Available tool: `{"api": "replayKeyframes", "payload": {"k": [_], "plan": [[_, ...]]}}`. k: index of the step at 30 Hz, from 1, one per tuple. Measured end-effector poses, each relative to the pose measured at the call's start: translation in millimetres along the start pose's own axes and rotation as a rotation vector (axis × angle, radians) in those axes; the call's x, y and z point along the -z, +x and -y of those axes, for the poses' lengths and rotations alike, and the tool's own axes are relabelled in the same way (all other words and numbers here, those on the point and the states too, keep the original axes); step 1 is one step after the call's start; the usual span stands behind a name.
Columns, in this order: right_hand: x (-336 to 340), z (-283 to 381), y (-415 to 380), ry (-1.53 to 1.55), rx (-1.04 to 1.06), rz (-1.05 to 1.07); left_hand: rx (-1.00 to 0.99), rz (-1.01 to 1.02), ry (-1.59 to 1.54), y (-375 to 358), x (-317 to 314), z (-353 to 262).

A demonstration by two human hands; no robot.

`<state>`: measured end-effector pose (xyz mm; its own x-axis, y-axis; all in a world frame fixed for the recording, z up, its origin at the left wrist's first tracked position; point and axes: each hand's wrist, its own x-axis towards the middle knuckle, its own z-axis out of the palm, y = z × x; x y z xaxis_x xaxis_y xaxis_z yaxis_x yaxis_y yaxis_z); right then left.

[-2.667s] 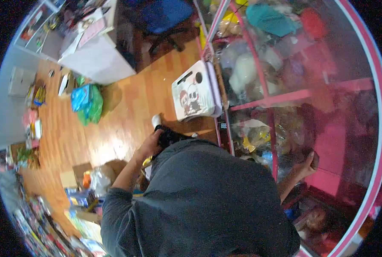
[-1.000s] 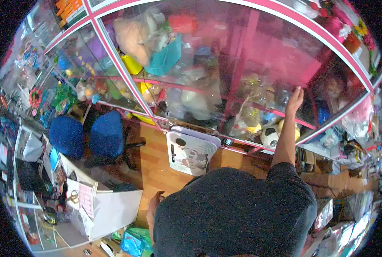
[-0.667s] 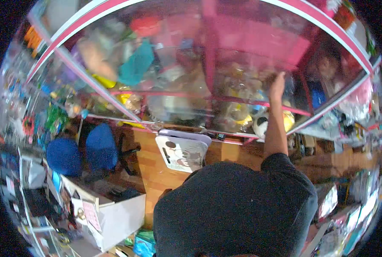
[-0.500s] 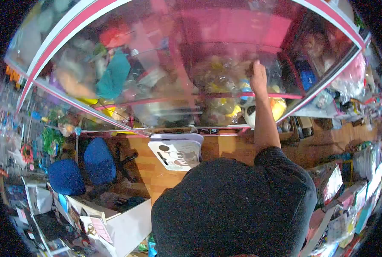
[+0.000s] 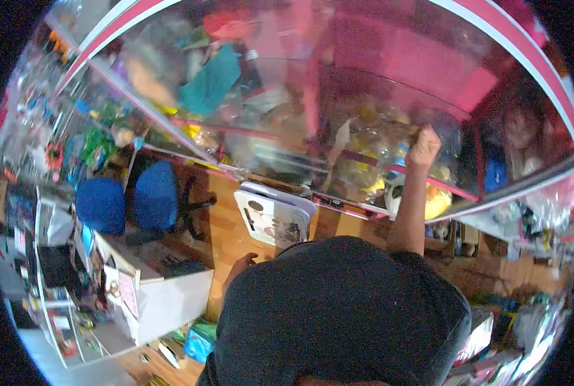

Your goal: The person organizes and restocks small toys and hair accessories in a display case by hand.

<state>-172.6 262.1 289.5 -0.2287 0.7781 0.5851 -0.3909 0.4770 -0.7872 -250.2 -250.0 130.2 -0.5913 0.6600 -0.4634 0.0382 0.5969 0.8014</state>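
Observation:
My right hand (image 5: 424, 147) is raised at the front of the pink-framed glass case (image 5: 364, 154), its fingers curled together; what they hold, if anything, is too blurred to name. Just below it, a yellow and white plush toy (image 5: 436, 201) sits at the case's lower edge. Behind the glass are yellow items in clear wrap (image 5: 364, 128). Low on the left side of my body, my left hand (image 5: 242, 262) shows partly, with its fingers a little apart and nothing visible in them.
White folding tables with a cartoon print (image 5: 274, 219) lean below the case. Two blue chairs (image 5: 155, 196) and a white box-like desk (image 5: 174, 305) stand at the left. Stacked packaged goods (image 5: 480, 334) are at the lower right.
My right hand has gone from stretched fingers to curled ones. My left hand has come into view. The camera view has turned, so the case appears shifted to the right and tilted.

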Motion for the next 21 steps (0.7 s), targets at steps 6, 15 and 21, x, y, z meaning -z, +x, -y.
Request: {"api": "replayKeyframes", "payload": {"k": [6,15,21], "plan": [[9.9,-18.2,2.2,0.166,-0.051,-0.008,0.026,-0.076,-0.019,-9.7,3.6,30.8],[-31.4,58.4,-10.4,-0.092,-0.042,-0.172,-0.179,-0.473,-0.335,19.1,114.2,-91.1],[-40.4,32.2,-2.7,-0.318,0.224,-0.466,-0.392,-0.784,-0.344,146.9,234.5,-127.9]]}}
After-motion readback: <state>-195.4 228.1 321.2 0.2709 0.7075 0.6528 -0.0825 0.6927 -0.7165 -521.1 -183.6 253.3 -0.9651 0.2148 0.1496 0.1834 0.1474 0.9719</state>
